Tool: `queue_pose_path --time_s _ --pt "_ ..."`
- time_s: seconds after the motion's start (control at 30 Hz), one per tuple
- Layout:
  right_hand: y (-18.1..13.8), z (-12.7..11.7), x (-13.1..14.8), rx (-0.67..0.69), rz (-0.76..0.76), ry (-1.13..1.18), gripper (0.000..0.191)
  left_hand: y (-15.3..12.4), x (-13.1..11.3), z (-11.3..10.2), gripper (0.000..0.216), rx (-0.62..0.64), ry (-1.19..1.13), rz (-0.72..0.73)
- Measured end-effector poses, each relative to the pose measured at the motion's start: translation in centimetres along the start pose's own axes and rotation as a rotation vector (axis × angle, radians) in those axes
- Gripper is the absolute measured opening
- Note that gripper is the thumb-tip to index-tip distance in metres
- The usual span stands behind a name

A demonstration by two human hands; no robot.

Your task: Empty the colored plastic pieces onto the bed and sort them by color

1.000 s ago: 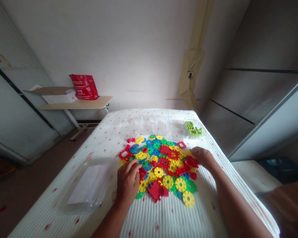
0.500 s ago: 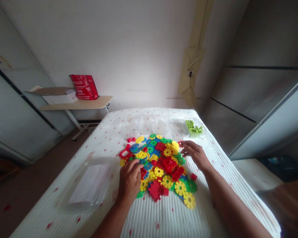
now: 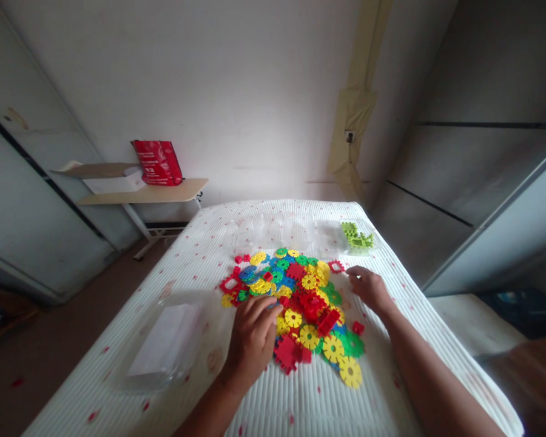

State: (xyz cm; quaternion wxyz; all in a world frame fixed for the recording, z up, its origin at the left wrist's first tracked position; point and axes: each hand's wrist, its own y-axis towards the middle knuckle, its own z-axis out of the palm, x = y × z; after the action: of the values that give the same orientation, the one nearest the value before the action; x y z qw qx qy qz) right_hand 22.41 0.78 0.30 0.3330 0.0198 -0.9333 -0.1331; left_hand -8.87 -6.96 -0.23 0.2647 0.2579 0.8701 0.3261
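A heap of flat plastic interlocking pieces (image 3: 295, 297), red, yellow, green and blue, lies on a white striped cover (image 3: 273, 394). My left hand (image 3: 252, 337) rests on the heap's near left side, fingers stretched out over the pieces, holding nothing I can see. My right hand (image 3: 368, 286) lies at the heap's right edge, fingers loosely bent and apart, next to a red square frame piece (image 3: 335, 266). A single red piece (image 3: 357, 328) sits just below my right wrist.
A clear plastic tray (image 3: 164, 340) lies at the left. Several clear compartments (image 3: 277, 227) stand at the back, the rightmost holding light-green pieces (image 3: 355, 237). Beyond the cover's left edge stands a side table (image 3: 145, 193) with a red bag (image 3: 157, 161).
My left hand has slid to the right over the pieces. My right hand pushed the heap's right side inward, then drew back to the right edge.
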Motion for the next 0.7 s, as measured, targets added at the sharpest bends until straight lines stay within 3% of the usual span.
queue_pose_path --time_s 0.17,0.37,0.53,0.7 --pt "0.4 1.4 -0.7 -0.118 -0.163 -0.215 0.034 2.6 -3.3 0.3 0.032 0.161 -0.057 0.016" --pt "0.3 2.6 0.1 -0.004 -0.163 -0.374 0.029 4.5 -4.5 2.8 0.033 0.339 -0.027 0.031" --pt "0.1 2.3 0.6 0.021 -0.146 -0.385 0.016 4.4 -3.4 4.0 0.014 0.293 -0.044 -0.017" --pt "0.1 2.3 0.5 0.017 -0.158 -0.349 0.011 4.4 -1.8 2.6 0.010 0.133 -0.170 -0.202"
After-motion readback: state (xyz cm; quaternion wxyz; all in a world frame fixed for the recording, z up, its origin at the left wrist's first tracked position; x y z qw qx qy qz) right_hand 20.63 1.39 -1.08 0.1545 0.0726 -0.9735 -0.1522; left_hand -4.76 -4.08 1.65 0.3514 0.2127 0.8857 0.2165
